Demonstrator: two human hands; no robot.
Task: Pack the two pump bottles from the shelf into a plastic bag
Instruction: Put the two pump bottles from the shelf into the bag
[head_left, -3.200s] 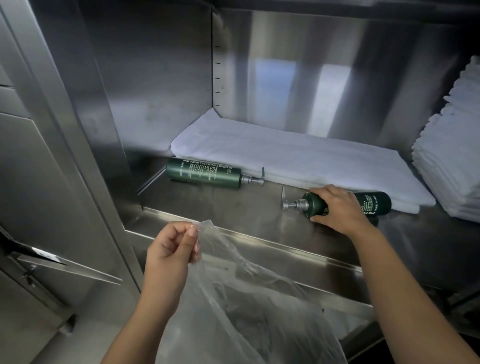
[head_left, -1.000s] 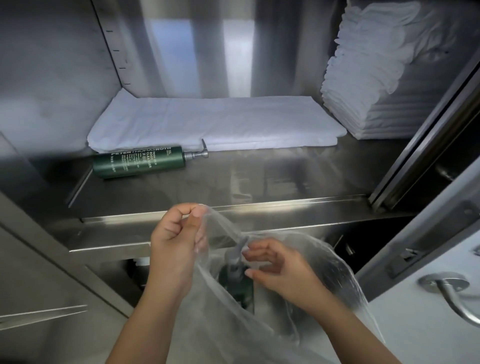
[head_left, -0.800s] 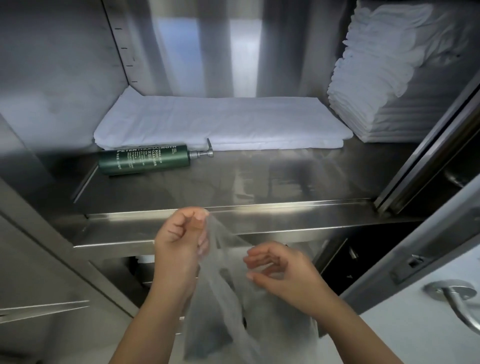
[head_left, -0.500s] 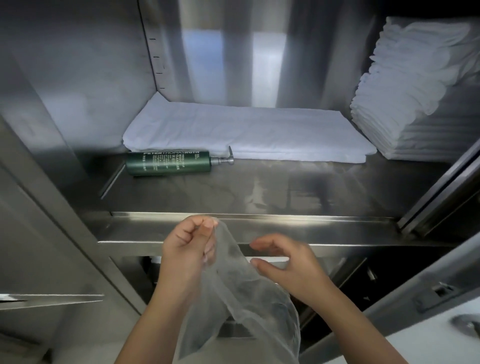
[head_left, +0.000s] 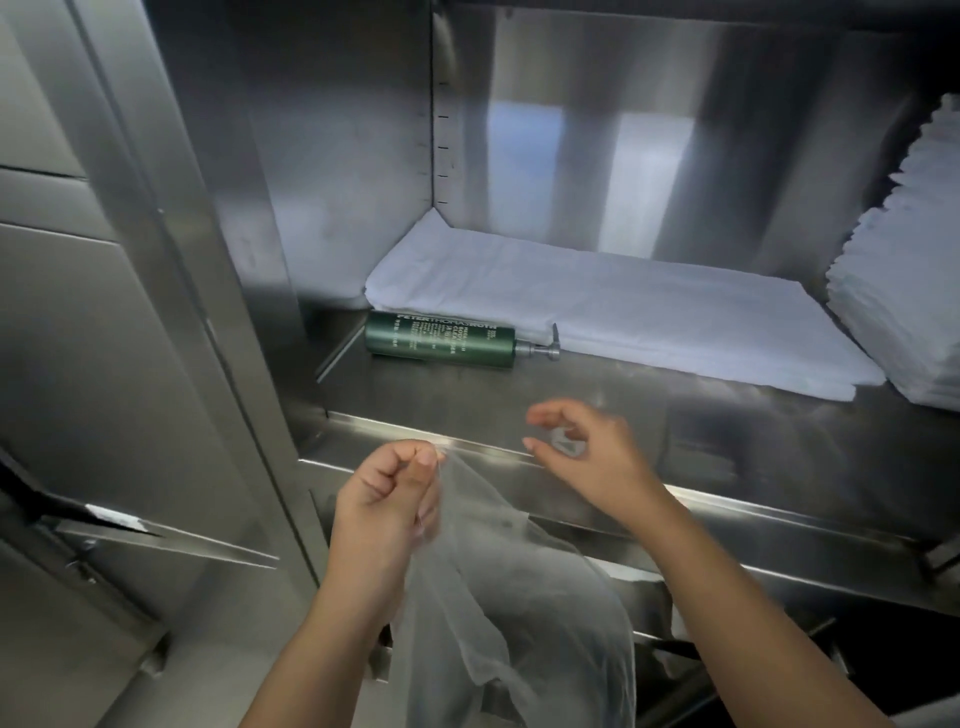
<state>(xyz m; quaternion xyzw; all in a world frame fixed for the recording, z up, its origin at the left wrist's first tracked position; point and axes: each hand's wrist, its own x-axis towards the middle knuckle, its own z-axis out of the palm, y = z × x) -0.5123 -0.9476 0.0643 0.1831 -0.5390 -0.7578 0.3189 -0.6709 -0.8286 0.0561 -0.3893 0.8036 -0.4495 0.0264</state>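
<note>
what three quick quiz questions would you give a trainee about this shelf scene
1. True or false: the green bottle stands upright on the shelf.
2. Which hand pinches the plastic bag? A) left hand B) right hand
3. How many bottles lie on the shelf?

Key: 1 false, it lies on its side; 2 A; 3 one.

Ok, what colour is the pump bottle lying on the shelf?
Dark green pump bottle, pale lettering, silver pump head; head view shows it best.
</note>
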